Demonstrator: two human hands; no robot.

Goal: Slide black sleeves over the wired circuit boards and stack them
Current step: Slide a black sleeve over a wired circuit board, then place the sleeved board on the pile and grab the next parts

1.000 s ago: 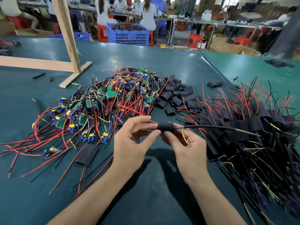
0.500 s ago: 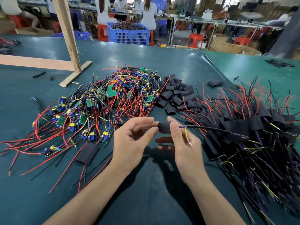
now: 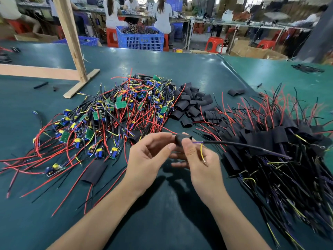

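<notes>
Between the unsleeved heap of red-wired green circuit boards [image 3: 115,120] and the finished stack of black-sleeved boards [image 3: 270,139], the left hand [image 3: 149,159] and right hand [image 3: 196,159] pinch one black sleeve [image 3: 180,138], its board seemingly covered, with many left.

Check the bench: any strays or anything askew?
Minor strays only. One black sleeve lies alone on the mat beyond the loose sleeve pile. A sleeved board lies apart near the unsleeved pile, not on the finished stack.

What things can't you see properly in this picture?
Head view only:
- The circuit board held by both hands: hidden inside the black sleeve.
- Right hand fingers: mostly behind its own thumb and palm.
- Finished pile: cut off by the right edge.
- Writing on the loose boards: too small.
</notes>
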